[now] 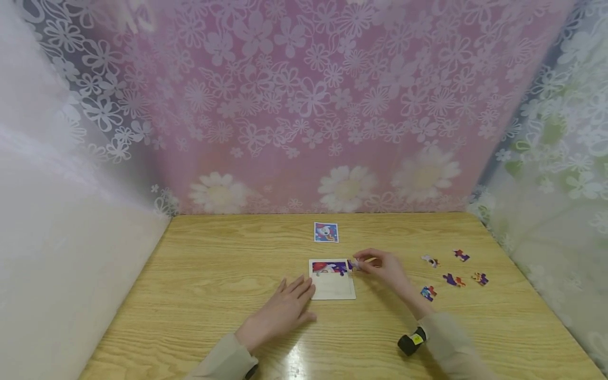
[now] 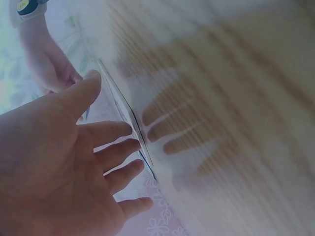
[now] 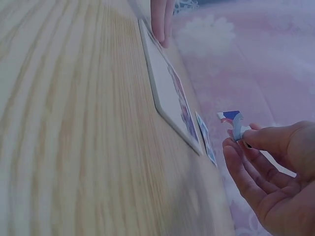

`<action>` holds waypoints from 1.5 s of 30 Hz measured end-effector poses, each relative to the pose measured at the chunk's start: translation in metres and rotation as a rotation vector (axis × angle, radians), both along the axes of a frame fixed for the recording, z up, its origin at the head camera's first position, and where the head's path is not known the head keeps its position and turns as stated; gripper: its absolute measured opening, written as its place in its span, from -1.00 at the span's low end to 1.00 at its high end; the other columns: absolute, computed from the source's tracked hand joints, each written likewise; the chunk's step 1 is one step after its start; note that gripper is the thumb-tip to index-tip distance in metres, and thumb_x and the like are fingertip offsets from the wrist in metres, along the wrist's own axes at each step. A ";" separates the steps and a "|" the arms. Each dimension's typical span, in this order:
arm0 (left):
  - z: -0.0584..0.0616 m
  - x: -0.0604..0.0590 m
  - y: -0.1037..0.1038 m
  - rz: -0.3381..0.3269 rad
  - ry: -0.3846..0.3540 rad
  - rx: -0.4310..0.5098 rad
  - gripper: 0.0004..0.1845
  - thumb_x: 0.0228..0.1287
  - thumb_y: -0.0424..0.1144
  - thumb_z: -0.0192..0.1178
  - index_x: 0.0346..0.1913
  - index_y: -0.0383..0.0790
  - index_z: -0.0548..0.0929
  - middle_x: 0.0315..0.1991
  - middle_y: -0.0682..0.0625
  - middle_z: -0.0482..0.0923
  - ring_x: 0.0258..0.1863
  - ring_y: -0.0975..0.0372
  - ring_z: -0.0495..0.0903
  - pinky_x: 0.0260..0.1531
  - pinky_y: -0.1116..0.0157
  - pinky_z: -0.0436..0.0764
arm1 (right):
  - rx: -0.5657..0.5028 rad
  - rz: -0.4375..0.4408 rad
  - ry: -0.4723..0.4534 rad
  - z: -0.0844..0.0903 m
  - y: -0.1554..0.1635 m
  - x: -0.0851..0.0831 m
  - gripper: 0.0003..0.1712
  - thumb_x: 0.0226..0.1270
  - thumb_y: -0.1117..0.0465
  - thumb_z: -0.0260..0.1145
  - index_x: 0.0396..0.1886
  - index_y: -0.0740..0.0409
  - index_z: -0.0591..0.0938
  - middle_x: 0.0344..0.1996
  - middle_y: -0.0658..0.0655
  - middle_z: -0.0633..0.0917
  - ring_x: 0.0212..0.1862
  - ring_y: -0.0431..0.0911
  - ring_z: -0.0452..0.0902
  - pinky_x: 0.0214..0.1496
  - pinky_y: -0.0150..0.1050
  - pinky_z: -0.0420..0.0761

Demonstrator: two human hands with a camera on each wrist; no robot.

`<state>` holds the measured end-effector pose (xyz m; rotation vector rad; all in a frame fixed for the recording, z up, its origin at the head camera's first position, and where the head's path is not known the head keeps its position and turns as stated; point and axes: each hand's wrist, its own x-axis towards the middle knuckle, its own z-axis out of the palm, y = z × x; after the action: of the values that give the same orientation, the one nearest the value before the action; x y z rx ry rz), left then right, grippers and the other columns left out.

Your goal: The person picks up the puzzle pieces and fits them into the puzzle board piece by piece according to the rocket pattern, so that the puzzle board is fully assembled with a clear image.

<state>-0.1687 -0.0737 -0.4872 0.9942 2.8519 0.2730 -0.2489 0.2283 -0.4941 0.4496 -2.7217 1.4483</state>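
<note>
While the left hand (image 1: 285, 309) lies flat, fingers steadying the white square puzzle tray (image 1: 332, 287), the right hand (image 1: 382, 266) pinches a purple jigsaw piece (image 1: 353, 265); best lowered level, aligned first.

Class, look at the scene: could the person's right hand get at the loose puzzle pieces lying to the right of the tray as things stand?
Probably yes, but the right hand already pinches a puzzle piece. The loose pieces lie uncovered on the table on that hand's side, with nothing between.

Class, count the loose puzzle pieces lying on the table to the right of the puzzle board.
5: one white piece, one behind it, one in the middle, one far right, one nearest the right sleeve.
</note>
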 end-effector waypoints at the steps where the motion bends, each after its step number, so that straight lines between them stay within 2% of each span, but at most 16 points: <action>1: 0.000 0.001 -0.001 -0.001 0.000 -0.003 -0.27 0.53 0.15 0.01 0.53 -0.28 0.29 0.57 -0.15 0.16 0.56 -0.03 0.12 0.49 -0.18 0.13 | -0.005 0.011 -0.007 0.000 -0.004 -0.001 -0.75 0.40 0.22 0.39 0.01 0.18 0.74 -0.13 0.18 0.76 -0.26 -0.07 0.72 -0.23 -0.39 0.67; 9: 0.000 0.003 -0.002 -0.015 0.001 -0.035 -0.23 0.53 0.22 -0.08 0.54 -0.27 0.28 0.58 -0.12 0.14 0.57 -0.02 0.11 0.47 -0.19 0.17 | -0.107 0.093 -0.105 -0.002 -0.033 -0.002 -0.76 0.39 0.31 0.38 0.01 0.24 0.73 -0.12 0.26 0.75 -0.23 0.06 0.76 -0.26 -0.20 0.78; 13: -0.001 0.003 -0.003 -0.027 0.017 -0.037 -0.24 0.53 0.22 -0.08 0.53 -0.28 0.30 0.57 -0.12 0.17 0.56 -0.02 0.14 0.46 -0.20 0.19 | -0.122 0.132 -0.135 -0.003 -0.047 -0.001 -0.75 0.40 0.33 0.36 0.03 0.27 0.72 -0.16 0.27 0.73 -0.24 0.06 0.77 -0.28 -0.20 0.78; 19: 0.003 0.006 -0.004 -0.041 0.029 -0.032 -0.24 0.52 0.20 -0.04 0.51 -0.32 0.31 0.55 -0.16 0.20 0.55 -0.02 0.16 0.47 -0.18 0.19 | -0.125 0.148 -0.146 -0.005 -0.067 0.001 -0.77 0.37 0.41 0.35 -0.02 0.32 0.73 -0.13 0.32 0.75 -0.27 0.04 0.77 -0.28 -0.22 0.78; 25: 0.003 0.005 -0.005 -0.047 0.041 -0.029 -0.25 0.53 0.18 -0.03 0.51 -0.33 0.31 0.54 -0.17 0.20 0.55 -0.03 0.16 0.46 -0.19 0.20 | -0.073 0.152 -0.092 -0.009 -0.081 0.000 -0.82 0.31 0.43 0.38 -0.11 0.28 0.76 -0.24 0.24 0.77 -0.36 -0.13 0.72 -0.35 -0.32 0.75; 30: 0.002 0.004 -0.005 -0.043 0.033 -0.023 -0.26 0.53 0.18 -0.03 0.51 -0.31 0.32 0.54 -0.15 0.22 0.55 -0.03 0.16 0.46 -0.18 0.19 | -0.048 0.122 -0.089 -0.012 -0.088 0.001 -0.86 0.27 0.45 0.39 -0.19 0.27 0.77 -0.40 0.13 0.74 -0.44 -0.21 0.66 -0.42 -0.37 0.72; 37: 0.001 0.003 -0.003 -0.033 0.032 -0.027 -0.26 0.53 0.19 -0.03 0.50 -0.30 0.33 0.54 -0.15 0.22 0.55 -0.02 0.15 0.48 -0.17 0.18 | 0.054 0.033 -0.093 -0.010 -0.094 0.002 -0.89 0.24 0.41 0.44 -0.28 0.17 0.77 -0.49 0.01 0.70 -0.51 -0.23 0.59 -0.49 -0.39 0.63; 45: -0.001 0.002 -0.003 -0.023 0.027 -0.025 -0.26 0.52 0.20 -0.02 0.50 -0.28 0.35 0.54 -0.14 0.23 0.55 -0.02 0.15 0.48 -0.16 0.18 | 0.118 0.006 -0.140 -0.007 -0.096 0.003 -0.91 0.28 0.39 0.42 -0.29 0.14 0.77 -0.55 -0.04 0.66 -0.62 -0.24 0.52 -0.55 -0.40 0.52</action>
<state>-0.1672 -0.0764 -0.4882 1.0334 2.8588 0.2221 -0.2461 0.1323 -0.5009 0.3745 -2.9287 1.3758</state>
